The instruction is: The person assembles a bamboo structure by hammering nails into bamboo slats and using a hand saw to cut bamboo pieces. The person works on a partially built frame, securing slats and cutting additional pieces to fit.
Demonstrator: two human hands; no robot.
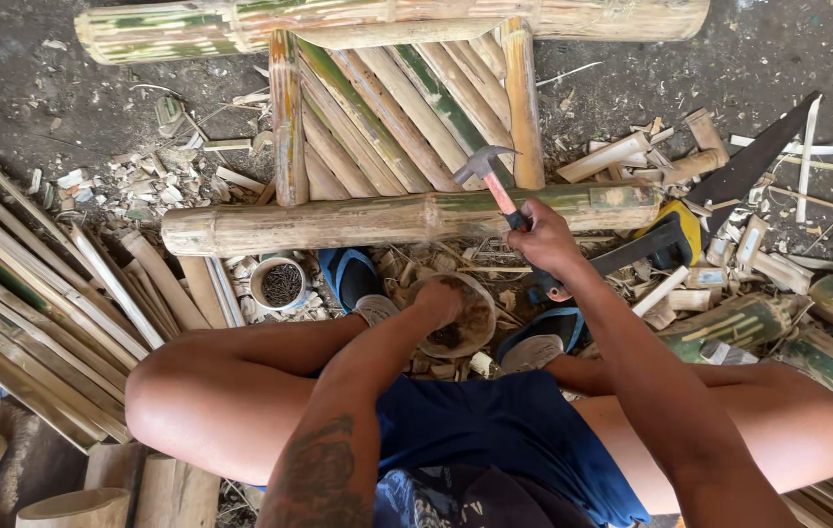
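Both arms reach forward between bent knees — right hand [545, 238] gripping a red-handled hammer [492, 180] raised over the bamboo frame [406, 217], left hand [439, 299] curled, dipping into a small bowl [478, 323] on the dirt floor [35, 88] — shavings [142, 186] everywhere.

The left hand [439, 299] reaches into a round bowl [470, 323], so its fingertips and most of the bowl's contents are hidden. The hammer [491, 178] handle's lower end vanishes inside the right hand [545, 240]. The small tin [281, 284] holds dark bits too small to tell.
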